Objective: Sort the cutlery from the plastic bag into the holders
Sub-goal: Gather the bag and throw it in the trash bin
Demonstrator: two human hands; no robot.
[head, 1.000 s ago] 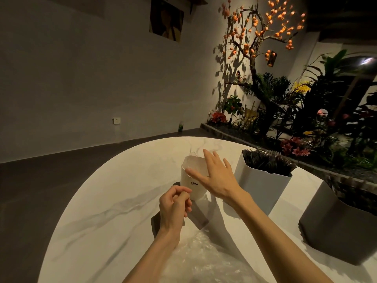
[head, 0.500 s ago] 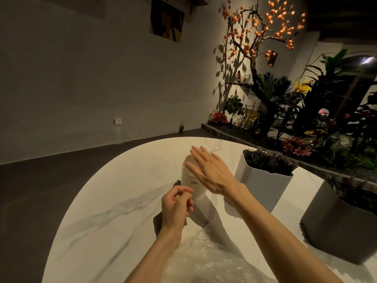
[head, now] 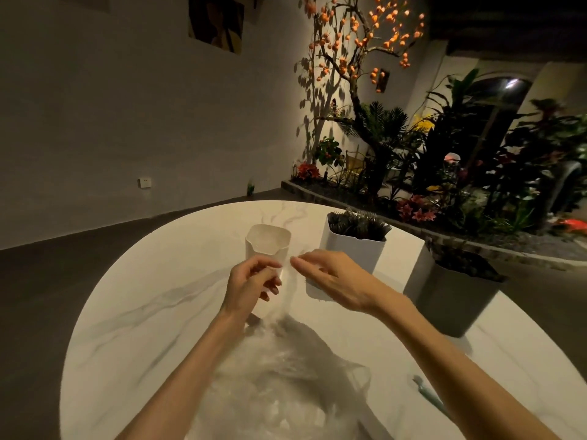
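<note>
marble table | orange-fruited tree — planter bed | wall picture | socket

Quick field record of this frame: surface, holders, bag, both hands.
surface: round marble table
small holder: white, no cutlery visible in it, behind the left hand
middle holder: white, packed with dark cutlery
right holder: grey, dark contents, type unclear
bag: clear plastic, near edge, between the forearms
left hand: fingers curled in front of the small holder; what it holds is unclear
right hand: fingertips pinched together; item unclear
</note>
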